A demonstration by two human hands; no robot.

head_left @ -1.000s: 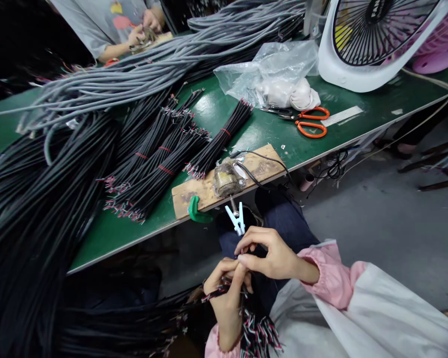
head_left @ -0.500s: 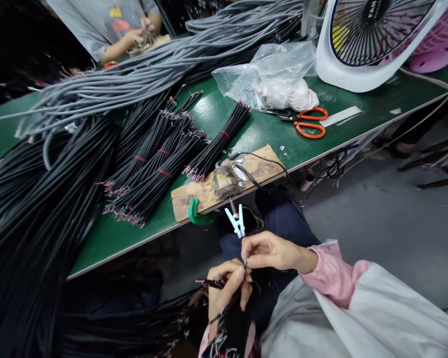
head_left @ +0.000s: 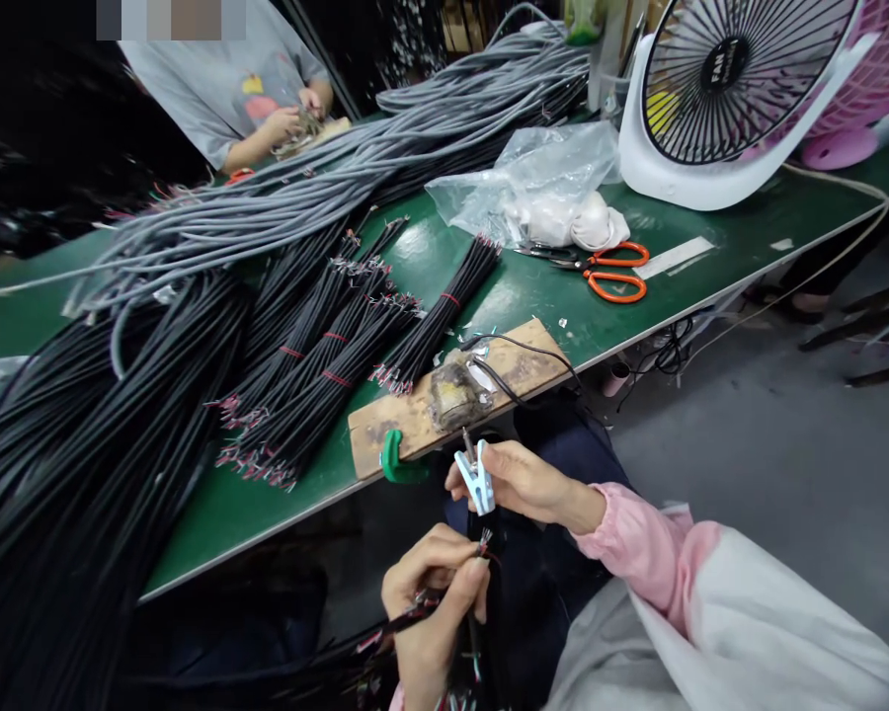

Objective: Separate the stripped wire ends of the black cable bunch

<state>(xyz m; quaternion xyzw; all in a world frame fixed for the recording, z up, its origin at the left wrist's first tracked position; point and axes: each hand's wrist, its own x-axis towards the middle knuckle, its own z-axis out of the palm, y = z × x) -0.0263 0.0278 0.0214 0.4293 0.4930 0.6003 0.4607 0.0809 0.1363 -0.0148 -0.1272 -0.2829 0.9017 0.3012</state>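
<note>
Newly, right hand (head_left: 527, 486) at clip (head_left: 477, 483).

Overhead light glares off the green table (head_left: 422, 252), edges bend wide-angle, and the lower left seems lost in shadow.

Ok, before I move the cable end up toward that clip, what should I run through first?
1. Left hand grip on the black cable: ok, the fingers pinch it just below its tip.
2. Stripped ends exposed above the fingers: ok, short coloured wires show.
3. Right hand at the clip: ok, its fingers touch the clip.
4. Clip jaws open: cannot tell, too small to see.
5. Wooden board fixed: ok, a green clamp grips it at the edge of the table.
6. Stripped ends meeting the clip: not ok, they sit below it, apart.
</note>
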